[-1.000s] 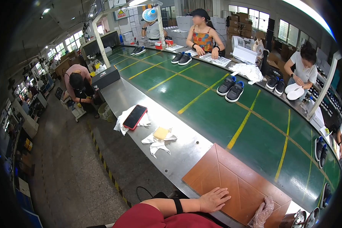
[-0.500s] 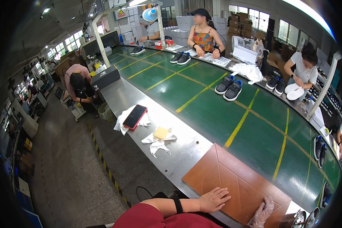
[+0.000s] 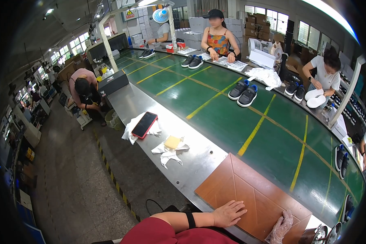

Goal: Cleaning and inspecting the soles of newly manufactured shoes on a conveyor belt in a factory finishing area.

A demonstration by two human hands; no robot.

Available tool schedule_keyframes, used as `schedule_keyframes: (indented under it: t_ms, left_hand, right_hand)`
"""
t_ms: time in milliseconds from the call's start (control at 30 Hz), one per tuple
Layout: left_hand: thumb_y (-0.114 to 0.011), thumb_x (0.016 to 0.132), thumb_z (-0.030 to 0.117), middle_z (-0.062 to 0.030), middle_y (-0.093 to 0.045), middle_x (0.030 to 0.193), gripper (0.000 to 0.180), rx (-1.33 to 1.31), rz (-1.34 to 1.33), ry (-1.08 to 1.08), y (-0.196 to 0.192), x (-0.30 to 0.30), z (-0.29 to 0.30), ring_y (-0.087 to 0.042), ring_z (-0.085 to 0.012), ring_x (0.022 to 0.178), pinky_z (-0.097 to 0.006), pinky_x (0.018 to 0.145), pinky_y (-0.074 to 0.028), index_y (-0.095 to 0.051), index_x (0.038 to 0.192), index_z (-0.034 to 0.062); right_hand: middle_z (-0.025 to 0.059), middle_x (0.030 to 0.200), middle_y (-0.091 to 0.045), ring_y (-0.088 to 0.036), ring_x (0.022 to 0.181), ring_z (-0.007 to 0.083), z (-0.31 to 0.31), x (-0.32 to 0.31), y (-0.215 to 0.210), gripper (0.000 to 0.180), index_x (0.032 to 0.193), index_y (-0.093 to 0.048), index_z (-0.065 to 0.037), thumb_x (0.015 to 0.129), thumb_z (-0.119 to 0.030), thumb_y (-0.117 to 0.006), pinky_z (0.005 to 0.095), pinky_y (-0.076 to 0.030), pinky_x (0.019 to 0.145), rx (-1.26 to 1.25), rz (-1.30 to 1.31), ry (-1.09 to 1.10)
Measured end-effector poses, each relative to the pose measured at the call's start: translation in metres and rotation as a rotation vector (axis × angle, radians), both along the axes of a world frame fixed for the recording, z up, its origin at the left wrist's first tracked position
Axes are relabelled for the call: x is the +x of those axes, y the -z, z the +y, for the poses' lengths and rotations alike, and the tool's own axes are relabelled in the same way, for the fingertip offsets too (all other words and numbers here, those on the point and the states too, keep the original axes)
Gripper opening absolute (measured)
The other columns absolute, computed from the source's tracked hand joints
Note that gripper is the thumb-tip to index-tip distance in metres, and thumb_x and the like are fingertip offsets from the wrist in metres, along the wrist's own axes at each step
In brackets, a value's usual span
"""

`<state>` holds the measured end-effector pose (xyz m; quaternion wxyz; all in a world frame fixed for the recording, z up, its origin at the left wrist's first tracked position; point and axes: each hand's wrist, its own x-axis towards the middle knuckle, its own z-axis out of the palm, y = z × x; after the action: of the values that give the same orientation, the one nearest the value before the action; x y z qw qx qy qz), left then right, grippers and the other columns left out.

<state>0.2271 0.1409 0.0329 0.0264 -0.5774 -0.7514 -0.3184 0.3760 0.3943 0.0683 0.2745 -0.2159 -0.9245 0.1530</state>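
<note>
My left hand is bare and lies flat on a brown board, its fingers stretched out. A clear plastic glove covers my right hand, which rests on the same board near its right end. Its fingers are loosely extended, and nothing shows in them. The board has scored lines and lies on the metal ledge beside the green conveyor belt. Just right of my gloved hand, metal containers stand partly cut off by the picture's edge.
A phone and a yellow sponge lie on white cloths on the ledge. Dark sneakers ride the belt in pairs. Across it, one person handles printed sheets; another holds white shoe-shaped pieces. A person bends down at left.
The belt's yellow lines and the sneakers on it have shifted slightly left. The person across the belt has turned their head. My hands have stayed in place.
</note>
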Motion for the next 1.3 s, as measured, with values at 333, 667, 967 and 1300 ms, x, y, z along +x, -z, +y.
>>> schedule_keyframes:
  t_ms: [333,667,967,1300]
  left_hand:
    - [-0.059,0.084,0.023,-0.0162,-0.045,0.121,0.044,0.007,0.003,0.000,0.002,0.007,0.009,-0.040,-0.0318,0.122,-0.042,0.101,-0.034,-0.051,0.122,0.0018]
    - [-0.059,0.083,0.022,-0.0163,-0.045,0.120,0.044,0.013,0.004,-0.001,0.005,0.019,0.026,-0.040,-0.0319,0.122,-0.042,0.100,-0.034,-0.052,0.122,0.0015]
    - [-0.059,0.084,0.022,-0.0167,-0.045,0.121,0.043,0.011,0.005,-0.001,0.005,0.024,0.032,-0.039,-0.0320,0.123,-0.042,0.100,-0.034,-0.052,0.121,0.0014]
    - [-0.059,0.084,0.023,-0.0161,-0.045,0.121,0.044,0.002,0.004,-0.010,0.007,0.036,0.046,-0.040,-0.0319,0.122,-0.042,0.101,-0.034,-0.052,0.122,0.0020]
  right_hand:
    - [0.0218,0.109,-0.063,-0.057,0.106,0.0374,0.009,0.008,0.002,0.026,0.105,-0.064,0.000,0.084,-0.010,-0.055,0.0433,-0.043,0.096,0.004,0.000,-0.001]
    - [0.0209,0.109,-0.063,-0.057,0.106,0.0369,0.029,0.020,0.008,0.026,0.105,-0.064,0.000,0.084,-0.010,-0.054,0.0429,-0.043,0.096,0.025,-0.003,-0.005]
    - [0.0212,0.109,-0.063,-0.057,0.106,0.0374,0.035,0.024,0.007,0.025,0.105,-0.064,0.000,0.084,-0.011,-0.054,0.0433,-0.042,0.096,0.019,0.007,-0.015]
    - [0.0210,0.109,-0.063,-0.056,0.107,0.0372,0.050,0.037,0.015,0.026,0.105,-0.064,0.001,0.085,-0.011,-0.054,0.0430,-0.042,0.097,0.020,0.016,-0.012]
